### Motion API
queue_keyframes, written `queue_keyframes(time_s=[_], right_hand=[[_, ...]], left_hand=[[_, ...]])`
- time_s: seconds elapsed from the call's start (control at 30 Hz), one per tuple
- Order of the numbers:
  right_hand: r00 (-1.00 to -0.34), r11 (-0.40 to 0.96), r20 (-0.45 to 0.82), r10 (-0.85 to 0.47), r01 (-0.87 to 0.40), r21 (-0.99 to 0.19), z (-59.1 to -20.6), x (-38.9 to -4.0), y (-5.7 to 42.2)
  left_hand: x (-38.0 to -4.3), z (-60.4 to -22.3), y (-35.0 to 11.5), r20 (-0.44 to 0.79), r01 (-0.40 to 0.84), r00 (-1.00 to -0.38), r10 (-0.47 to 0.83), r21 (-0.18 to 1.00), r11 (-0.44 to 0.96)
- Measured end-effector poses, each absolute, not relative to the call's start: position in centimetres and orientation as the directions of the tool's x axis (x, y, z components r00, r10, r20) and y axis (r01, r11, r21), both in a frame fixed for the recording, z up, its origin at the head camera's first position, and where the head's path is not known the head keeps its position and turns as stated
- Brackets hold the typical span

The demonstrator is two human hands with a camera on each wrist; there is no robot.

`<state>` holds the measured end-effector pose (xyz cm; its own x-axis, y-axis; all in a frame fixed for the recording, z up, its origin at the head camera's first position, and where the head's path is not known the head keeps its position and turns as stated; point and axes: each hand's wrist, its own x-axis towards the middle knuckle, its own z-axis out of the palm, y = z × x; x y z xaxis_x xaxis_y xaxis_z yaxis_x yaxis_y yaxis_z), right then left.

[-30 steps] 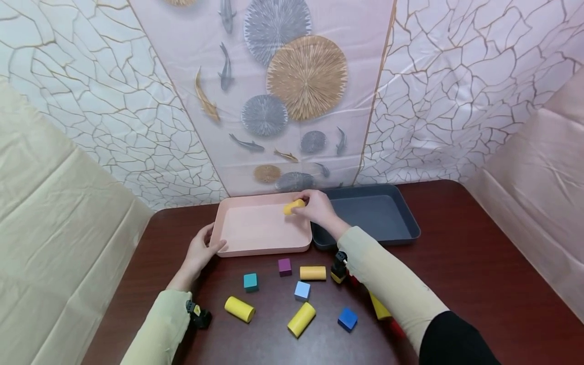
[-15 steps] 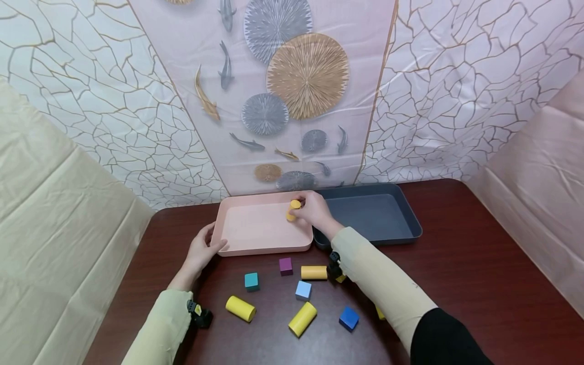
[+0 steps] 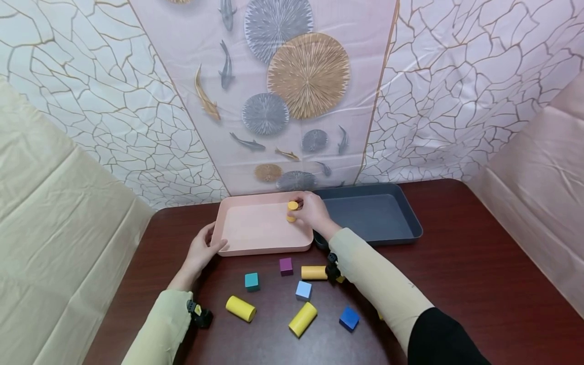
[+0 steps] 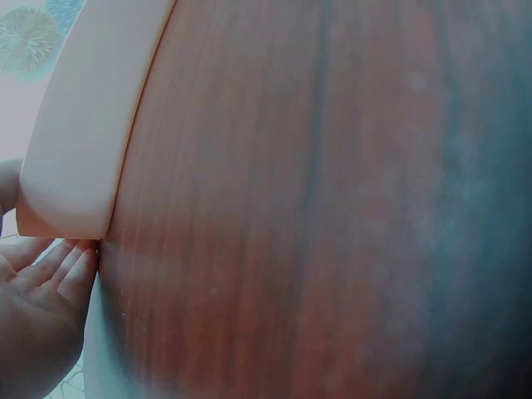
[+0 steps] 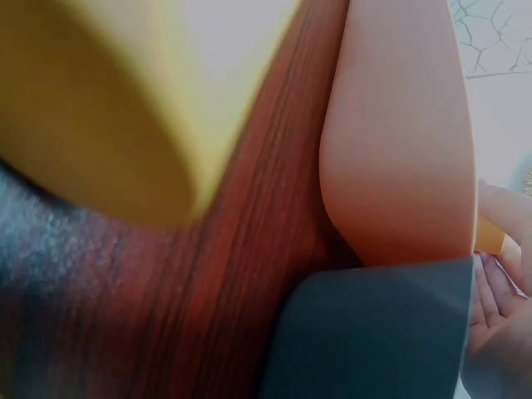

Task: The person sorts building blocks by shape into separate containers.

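In the head view, my right hand (image 3: 313, 209) pinches a yellow cylinder block (image 3: 292, 206) that stands upright over the right part of the pink tray (image 3: 253, 225). A bit of that block also shows past the tray wall in the right wrist view, between thumb and fingers. My left hand (image 3: 201, 249) holds the pink tray by its front left corner, thumb over the rim and fingers along the outer side. The left wrist view shows these fingers (image 4: 71, 270) against the tray end.
Right of the pink tray stands a dark grey tray (image 3: 371, 213). In front lie yellow cylinders (image 3: 303, 319), a purple cube (image 3: 286, 266), a teal cube (image 3: 252, 281), a light blue cube (image 3: 303, 290) and a blue cube (image 3: 349, 318). My right forearm covers part of the table.
The yellow cylinder in my right hand has turned from lying sideways to upright and come slightly lower. My left hand has stayed on the pink tray's corner.
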<state>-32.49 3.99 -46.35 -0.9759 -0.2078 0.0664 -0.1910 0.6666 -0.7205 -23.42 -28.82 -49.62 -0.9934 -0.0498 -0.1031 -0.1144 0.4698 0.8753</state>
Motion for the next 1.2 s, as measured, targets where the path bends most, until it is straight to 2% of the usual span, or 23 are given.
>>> queue_keyframes(time_s=[1.2], right_hand=[[-0.972, 0.551, 0.057, -0.23, -0.178, -0.815, -46.04, -32.71, 4.72]], left_hand=[[-23.5, -49.62, -28.82, -0.102, -0.117, -0.993, -0.056, 0.869, 0.481]])
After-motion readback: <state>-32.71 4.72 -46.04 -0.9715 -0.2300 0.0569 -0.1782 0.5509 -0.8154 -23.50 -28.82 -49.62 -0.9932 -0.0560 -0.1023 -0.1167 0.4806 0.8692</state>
